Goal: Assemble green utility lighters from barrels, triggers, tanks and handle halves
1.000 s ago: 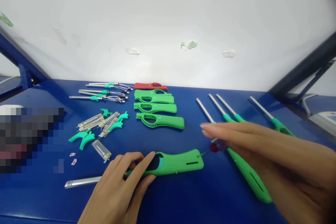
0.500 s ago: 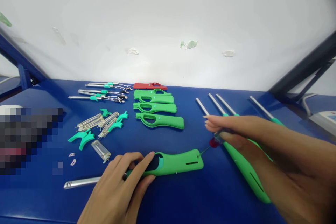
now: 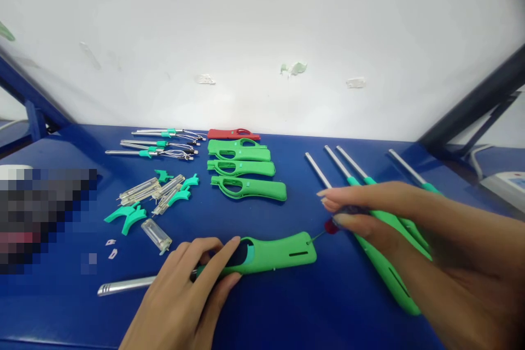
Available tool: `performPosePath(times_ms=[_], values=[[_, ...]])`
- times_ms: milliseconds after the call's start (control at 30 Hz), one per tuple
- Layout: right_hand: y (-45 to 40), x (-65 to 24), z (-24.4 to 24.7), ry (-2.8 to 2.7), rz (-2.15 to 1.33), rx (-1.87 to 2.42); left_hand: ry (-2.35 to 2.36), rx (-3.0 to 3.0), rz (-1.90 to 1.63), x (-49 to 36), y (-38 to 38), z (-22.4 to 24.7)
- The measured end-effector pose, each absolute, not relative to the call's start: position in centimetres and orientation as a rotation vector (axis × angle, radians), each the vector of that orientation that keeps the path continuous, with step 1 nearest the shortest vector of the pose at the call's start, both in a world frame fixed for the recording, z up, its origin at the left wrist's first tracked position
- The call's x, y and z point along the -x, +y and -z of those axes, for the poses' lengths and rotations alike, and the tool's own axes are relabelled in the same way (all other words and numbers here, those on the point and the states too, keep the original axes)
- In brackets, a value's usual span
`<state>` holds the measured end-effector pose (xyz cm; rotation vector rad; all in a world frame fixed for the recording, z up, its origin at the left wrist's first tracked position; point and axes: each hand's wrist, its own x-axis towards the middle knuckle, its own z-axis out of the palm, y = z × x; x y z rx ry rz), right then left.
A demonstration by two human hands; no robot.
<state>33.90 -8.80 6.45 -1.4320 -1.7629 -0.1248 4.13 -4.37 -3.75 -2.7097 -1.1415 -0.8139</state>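
A green long-nosed lighter (image 3: pixel 279 252) lies on the blue table, its metal tube pointing left. My left hand (image 3: pixel 184 290) is closed around its front part near the trigger opening, hiding where the tube meets the body. My right hand (image 3: pixel 394 240) pinches a small screwdriver (image 3: pixel 330 226) with a red collar; its handle is mostly hidden by the fingers. The screwdriver's thin shaft slants down to the left, its tip at the small hole near the lighter's right end.
Several green lighters with metal tubes (image 3: pixel 388 273) lie under and beside my right hand. Behind are green handle shells (image 3: pixel 250 188) and a red one (image 3: pixel 233 134). To the left lie wired tubes (image 3: pixel 151 144), clear fuel tanks (image 3: pixel 156 235) and teal triggers (image 3: pixel 133 217). A white wall (image 3: pixel 254 27) stands behind.
My right hand and the screwdriver have shifted slightly down, and the screwdriver lies at a flatter slant. Its tip stays at the hole. The left hand keeps its hold.
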Motion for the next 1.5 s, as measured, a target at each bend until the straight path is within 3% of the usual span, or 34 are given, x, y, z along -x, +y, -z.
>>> performPosePath(times_ms=[167,433,1033,1233,1500], values=[[-8.1,-34.1,-6.4,-1.757,0.248,1.432,-1.148,2.695,0.797,-4.2,-4.2,3.9],[-8.8,-34.0,-6.5,-1.754,0.083,1.46,-1.158,2.703,0.807,-4.0,-4.2,3.9],[-8.1,-34.4,-6.5,-1.826,0.256,1.409,-1.091,2.662,0.846,-4.2,-4.1,4.0],[-8.9,-34.0,-6.2,-1.749,0.098,1.463,-1.106,2.677,0.831,-4.2,-4.0,4.0],[-8.3,-34.2,-6.3,-1.795,0.175,1.449,-1.1,2.692,0.85,-4.2,-4.1,4.0]])
